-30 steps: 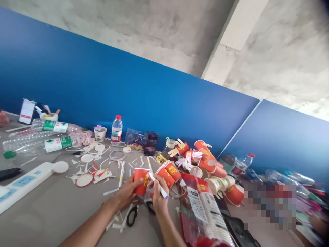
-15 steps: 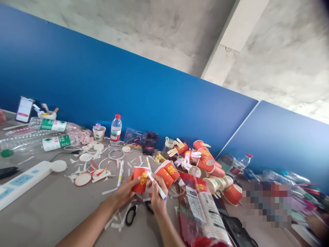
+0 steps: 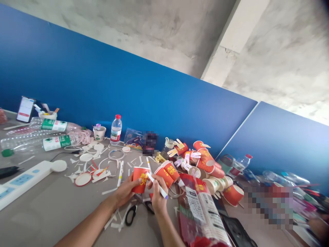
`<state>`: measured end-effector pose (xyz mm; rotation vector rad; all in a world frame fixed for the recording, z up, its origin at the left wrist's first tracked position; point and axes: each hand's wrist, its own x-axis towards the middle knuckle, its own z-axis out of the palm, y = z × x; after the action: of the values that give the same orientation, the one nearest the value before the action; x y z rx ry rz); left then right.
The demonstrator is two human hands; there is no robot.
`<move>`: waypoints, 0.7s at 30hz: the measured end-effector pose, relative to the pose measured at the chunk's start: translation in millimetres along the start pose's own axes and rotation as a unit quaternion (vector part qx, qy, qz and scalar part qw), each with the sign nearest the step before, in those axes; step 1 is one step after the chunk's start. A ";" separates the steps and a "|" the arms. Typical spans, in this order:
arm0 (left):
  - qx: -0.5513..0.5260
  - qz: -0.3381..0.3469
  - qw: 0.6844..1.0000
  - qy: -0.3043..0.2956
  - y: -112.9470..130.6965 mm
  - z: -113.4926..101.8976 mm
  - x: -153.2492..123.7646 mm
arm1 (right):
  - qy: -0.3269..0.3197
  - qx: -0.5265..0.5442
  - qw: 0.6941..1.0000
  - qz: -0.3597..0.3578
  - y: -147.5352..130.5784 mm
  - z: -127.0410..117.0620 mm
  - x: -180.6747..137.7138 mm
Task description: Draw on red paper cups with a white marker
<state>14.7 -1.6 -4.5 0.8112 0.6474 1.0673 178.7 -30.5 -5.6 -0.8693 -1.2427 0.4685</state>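
Left hand (image 3: pixel 125 192) wraps red paper cup (image 3: pixel 140 179), upright on grey table (image 3: pixel 51 206). Right hand (image 3: pixel 157 199) pinches white marker (image 3: pixel 157 185), tip against cup side. Scissors (image 3: pixel 133 213) lie just below both hands. Stacked red cups (image 3: pixel 168 173) and plastic-wrapped cup sleeve (image 3: pixel 203 212) crowd right; paper scraps (image 3: pixel 95 171) left of grip.

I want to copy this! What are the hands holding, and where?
Left hand grips a red paper cup by its side; right hand holds a white marker mid-barrel.

Red paper cup (image 3: pixel 140 179) with gold print, white marker (image 3: pixel 157 185), blue partition wall (image 3: pixel 102 85), black-handled scissors (image 3: pixel 132 215)
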 end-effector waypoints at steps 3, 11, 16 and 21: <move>-0.003 -0.002 1.000 -0.007 3.2 0.9 -2.6 | 0.018 0.001 1.000 0.012 1.0 0.7 1.6; -0.036 -0.011 0.999 -0.024 -3.1 -8.8 5.3 | 0.025 0.016 0.999 0.034 -2.5 -2.0 4.9; -0.065 0.005 0.998 -0.023 -4.9 -12.0 7.7 | 0.017 0.027 0.999 0.025 -4.5 1.5 3.3; -0.046 -0.002 0.999 -0.006 -4.3 -6.2 3.7 | -0.005 0.010 1.000 0.001 -2.8 1.4 0.6</move>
<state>13.2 2.3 -11.7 0.7350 0.5859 1.0805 177.2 -31.3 -2.9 -0.8507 -1.2453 0.4870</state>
